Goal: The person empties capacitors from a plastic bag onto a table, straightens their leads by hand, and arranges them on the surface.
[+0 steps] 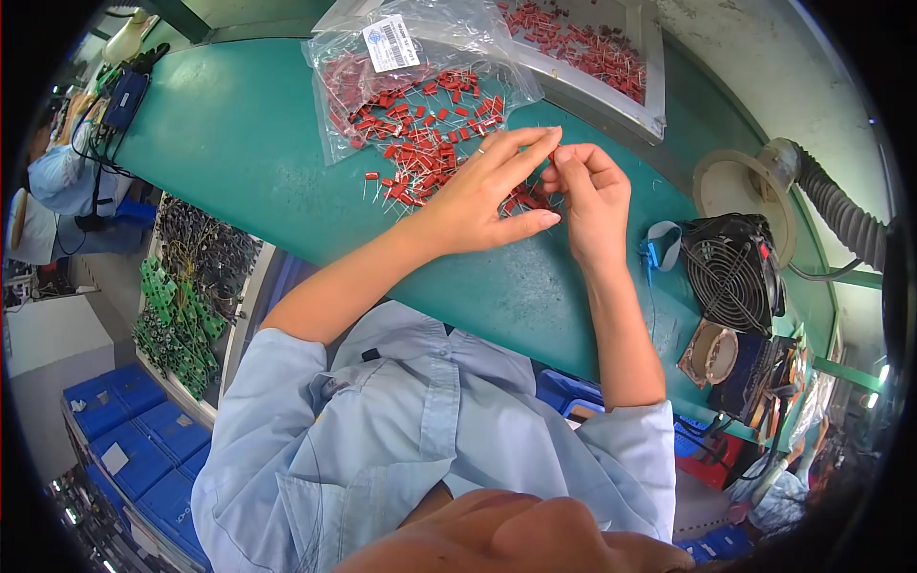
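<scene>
Red film capacitors (420,158) with thin wire leads lie in a loose heap on the green bench, spilling from a clear plastic bag (334,124) with a white barcode label. My left hand (478,191) reaches over the heap, fingers stretched and thumb apart. Its fingertips come close to those of my right hand (594,196). The thumb and fingers of my right hand are pinched together, and a bit of red shows at their tips, apparently one capacitor. The fingers partly hide it. More capacitors lie beneath and between the hands.
Behind the bag stands a pale-framed tray (654,115) of red capacitors. To the right are a black fan (731,272), a blue wrist strap (659,246), a tape roll (712,353) and a ribbed hose (841,201). Green circuit boards (177,325) fill a bin at left.
</scene>
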A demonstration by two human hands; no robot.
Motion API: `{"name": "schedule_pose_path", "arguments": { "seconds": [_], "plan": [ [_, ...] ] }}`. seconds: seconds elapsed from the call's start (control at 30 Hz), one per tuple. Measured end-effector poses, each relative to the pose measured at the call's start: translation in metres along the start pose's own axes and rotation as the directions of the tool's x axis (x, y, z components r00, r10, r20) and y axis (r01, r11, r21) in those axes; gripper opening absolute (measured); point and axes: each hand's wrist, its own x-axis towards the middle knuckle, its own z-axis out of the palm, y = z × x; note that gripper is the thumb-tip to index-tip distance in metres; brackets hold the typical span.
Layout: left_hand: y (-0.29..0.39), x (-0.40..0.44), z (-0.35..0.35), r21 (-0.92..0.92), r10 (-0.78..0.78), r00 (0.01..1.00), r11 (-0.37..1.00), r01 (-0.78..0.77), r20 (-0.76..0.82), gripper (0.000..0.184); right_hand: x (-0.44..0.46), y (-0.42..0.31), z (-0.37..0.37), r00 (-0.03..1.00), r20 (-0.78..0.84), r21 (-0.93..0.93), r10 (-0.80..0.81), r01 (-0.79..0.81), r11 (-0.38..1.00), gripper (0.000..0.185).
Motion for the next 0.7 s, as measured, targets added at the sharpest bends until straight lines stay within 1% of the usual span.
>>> {"name": "schedule_pose_path", "arguments": {
  "seconds": [0.1, 0.2, 0.3, 0.5, 0.63, 0.7],
  "plan": [
    [-0.0044, 0.0001, 0.0037, 0.046, 0.043, 0.999, 0.998, -0.043, -0.008, 0.086, -0.0003, 0.0003, -0.0001, 1.000, -0.005, -0.018, -0.012, 0.012, 1.000, 0.018],
    [-0.0034, -0.0008, 0.0042, -0.027, 0.010, 1.000, 1.000, -0.010, 0.003, 0.086, -0.0002, 0.0017, -0.0001, 1.000, -0.001, -0.025, -0.020, 0.020, 0.999, 0.017],
    [-0.0016, -0.0007, 0.0039, -0.037, -0.014, 1.000, 0.999, 0.015, 0.025, 0.085, -0.0004, 0.0024, 0.0000, 1.000, -0.002, -0.039, -0.030, 0.029, 0.999, 0.017],
    [-0.0020, -0.0013, 0.0041, -0.011, 0.003, 0.999, 1.000, -0.003, 0.039, 0.085, -0.0005, 0.0056, 0.0008, 0.999, -0.017, -0.074, -0.040, 0.039, 0.996, 0.016],
    [-0.0028, -0.0015, 0.0039, -0.069, -0.043, 0.999, 0.997, 0.045, 0.030, 0.075, -0.0011, 0.0032, 0.0020, 0.999, -0.034, -0.039, -0.011, 0.010, 0.999, 0.014],
    [-0.0065, 0.0018, -0.0031, -0.090, -0.037, 0.999, 0.995, 0.039, 0.023, 0.069, -0.0006, 0.0006, 0.0007, 0.998, 0.001, 0.028, 0.058, -0.058, 0.998, 0.013]
  ]
}}
